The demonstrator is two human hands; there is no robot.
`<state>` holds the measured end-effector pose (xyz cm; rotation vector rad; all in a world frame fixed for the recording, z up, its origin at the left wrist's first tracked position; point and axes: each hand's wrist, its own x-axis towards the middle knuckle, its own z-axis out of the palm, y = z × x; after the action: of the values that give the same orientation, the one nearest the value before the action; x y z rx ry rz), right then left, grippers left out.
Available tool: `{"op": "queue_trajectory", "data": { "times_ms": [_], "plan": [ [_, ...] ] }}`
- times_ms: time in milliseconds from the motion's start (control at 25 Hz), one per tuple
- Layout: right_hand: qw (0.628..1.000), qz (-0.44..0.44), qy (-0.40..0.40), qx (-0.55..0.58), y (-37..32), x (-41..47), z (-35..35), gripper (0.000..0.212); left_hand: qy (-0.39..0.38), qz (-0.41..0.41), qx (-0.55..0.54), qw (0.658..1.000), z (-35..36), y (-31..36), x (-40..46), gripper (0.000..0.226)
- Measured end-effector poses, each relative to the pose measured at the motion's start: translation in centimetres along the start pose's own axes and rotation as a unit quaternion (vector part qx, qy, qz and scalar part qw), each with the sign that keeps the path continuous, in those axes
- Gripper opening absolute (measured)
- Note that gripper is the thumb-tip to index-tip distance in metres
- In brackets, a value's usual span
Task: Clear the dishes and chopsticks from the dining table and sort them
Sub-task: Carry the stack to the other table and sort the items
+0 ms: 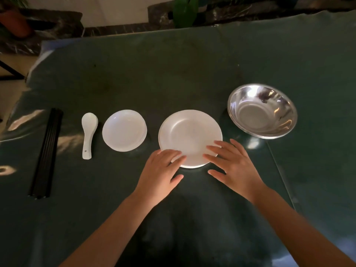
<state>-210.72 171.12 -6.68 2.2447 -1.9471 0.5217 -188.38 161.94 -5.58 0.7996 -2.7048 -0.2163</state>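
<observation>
Resting flat with fingers straight, left hand (163, 166) and right hand (231, 164) lie on the near rim of the large white plate (189, 132), covering it; neither grips. Small plate stack (124, 131), spoon (88, 132), black chopsticks (46, 153), steel bowl (262, 110) line the dark bench (173, 74). Stack counts unclear.

From my feed the room is dim, and a dark green glossy surface (173, 70) fills most of the view, catching pale patches of light at its left edge. Beyond it I see a white wall (115, 10), dark marbled ledges (57, 24) and green leaves (185, 12) (a terracotta pot (15, 24) sits far left).
</observation>
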Motion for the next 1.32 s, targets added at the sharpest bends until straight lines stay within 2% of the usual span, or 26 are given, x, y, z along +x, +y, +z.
{"op": "queue_trajectory", "data": {
  "times_ms": [80,200,360,480,640,1120,1320],
  "plan": [
    [0.999,-0.026,0.003,-0.022,0.5,0.8,0.3,0.038,-0.026,0.036,0.023,0.999,-0.1,-0.1,1.3,0.041],
    [0.999,-0.047,0.014,0.004,1.0,1.9,0.9,0.03,-0.048,0.055,0.015,0.997,-0.1,-0.5,2.3,0.032],
    [0.996,-0.075,-0.024,0.044,1.6,2.5,1.1,0.029,-0.065,0.066,0.001,0.996,-0.3,-1.1,2.6,0.029],
    [0.992,-0.111,-0.061,0.023,1.3,3.0,0.8,0.033,-0.066,0.066,-0.003,0.996,-0.4,-1.1,2.5,0.026],
    [0.989,-0.129,-0.065,0.01,1.4,3.4,0.5,0.032,-0.076,0.085,0.001,0.993,-0.6,-1.5,2.8,0.025],
    [0.997,-0.063,-0.045,0.011,1.5,6.9,2.1,0.029,-0.068,0.007,0.08,0.994,-0.8,-2.8,5.2,0.019],
    [0.998,-0.051,-0.029,0.002,1.4,6.8,2.4,0.027,-0.072,-0.016,0.076,0.994,-0.4,-2.8,5.2,0.024]
  ]
}}
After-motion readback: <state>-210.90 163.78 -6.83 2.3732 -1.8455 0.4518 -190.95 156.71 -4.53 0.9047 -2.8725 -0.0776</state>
